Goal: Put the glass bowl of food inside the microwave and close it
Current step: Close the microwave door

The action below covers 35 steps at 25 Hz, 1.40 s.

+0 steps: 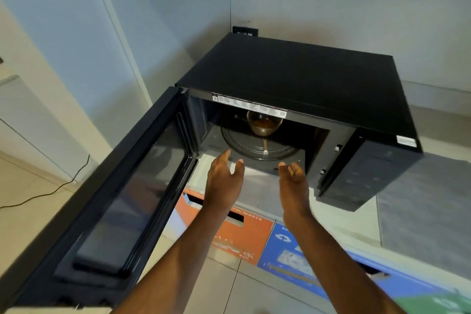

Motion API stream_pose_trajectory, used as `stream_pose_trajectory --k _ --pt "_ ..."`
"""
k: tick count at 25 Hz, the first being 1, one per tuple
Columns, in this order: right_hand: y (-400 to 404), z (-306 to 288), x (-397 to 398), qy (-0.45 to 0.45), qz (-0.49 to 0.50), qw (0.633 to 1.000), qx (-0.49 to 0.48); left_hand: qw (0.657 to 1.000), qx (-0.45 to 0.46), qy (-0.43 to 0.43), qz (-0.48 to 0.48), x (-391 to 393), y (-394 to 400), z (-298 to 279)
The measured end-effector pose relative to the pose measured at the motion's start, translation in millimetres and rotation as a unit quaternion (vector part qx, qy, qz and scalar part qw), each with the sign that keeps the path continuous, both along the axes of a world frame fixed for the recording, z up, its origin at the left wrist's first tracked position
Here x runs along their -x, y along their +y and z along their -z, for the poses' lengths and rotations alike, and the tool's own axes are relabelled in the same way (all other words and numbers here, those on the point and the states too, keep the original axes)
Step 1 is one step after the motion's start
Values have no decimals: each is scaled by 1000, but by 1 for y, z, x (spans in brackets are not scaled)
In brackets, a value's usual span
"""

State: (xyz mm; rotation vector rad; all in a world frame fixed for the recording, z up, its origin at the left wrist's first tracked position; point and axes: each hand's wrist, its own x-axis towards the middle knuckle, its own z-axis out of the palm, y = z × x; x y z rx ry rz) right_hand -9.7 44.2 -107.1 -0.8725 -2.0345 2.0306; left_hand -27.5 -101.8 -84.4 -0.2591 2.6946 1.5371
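Observation:
The glass bowl point(263, 123) with brown food stands on the round turntable point(244, 146) deep inside the black microwave point(300, 76). The microwave door point(119, 201) hangs wide open to the left, its window facing me. My left hand point(224, 181) and my right hand point(293, 183) hover just outside the cavity's front edge, palms turned toward each other, fingers apart, holding nothing. Both hands are apart from the bowl, and the bowl's upper rim is partly hidden by the cavity's top edge.
The microwave sits in a wall corner on a pale counter point(356, 222) with a grey mat point(423, 201) to the right. Below the counter stand an orange waste bin point(234, 234) and a blue recycling bin point(288, 252). A black cable point(51, 192) lies on the floor at left.

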Motion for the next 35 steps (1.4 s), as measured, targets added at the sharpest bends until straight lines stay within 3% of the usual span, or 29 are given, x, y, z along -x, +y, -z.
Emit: stream_pose_trajectory --k 6,9,12,15,23,29,35 --pt "18 -41 -54 35 -13 999 -17 982 169 77 37 -55 -31 -48" --pt "40 -65 -74 123 -9 982 -142 932 330 145 33 -66 -52 -74" --pt "67 -89 -78 160 20 925 -344 894 420 153 -6 -69 -76 -92" --pt "91 -107 -74 120 31 871 -476 895 438 74 -48 -74 -94 -101" --pt "113 -103 -78 18 -4 812 -583 908 413 46 -45 -82 -100 -127" --pt "112 -104 -78 9 -1 813 -582 914 403 36 26 -93 -71 -142" --pt "114 -104 -79 20 1 814 -581 919 356 44 164 -97 -19 -126"
